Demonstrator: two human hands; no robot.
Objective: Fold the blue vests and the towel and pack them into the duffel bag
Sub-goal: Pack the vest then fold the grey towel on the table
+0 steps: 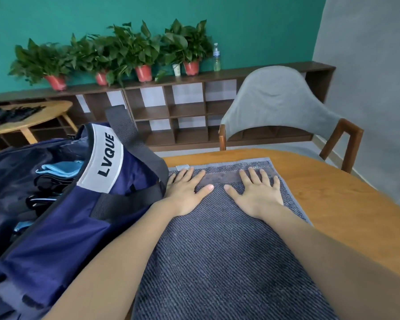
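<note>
Your left hand (185,190) and your right hand (258,192) both lie flat on the dark grey ribbed towel (217,250), near its far edge. The fingers (254,176) of both hands are straight and spread wide; they hold nothing, they only press on the cloth. The thumbs point toward each other, with a small gap between them.

The towel is spread on the round wooden table (344,204), and its far edge has a smooth band and a small label at the left corner. Just beside the towel, on its left side, stands the navy blue fabric duffel bag (67,215) with a white patch that reads "LVQUE". The bag is open at the top, and the light blue vests (60,168) are inside it, together with some black straps. One dark handle strap of the bag touches the towel's left corner, next to your left hand.

Behind the table is a grey upholstered chair with wooden arms (275,105).
</note>
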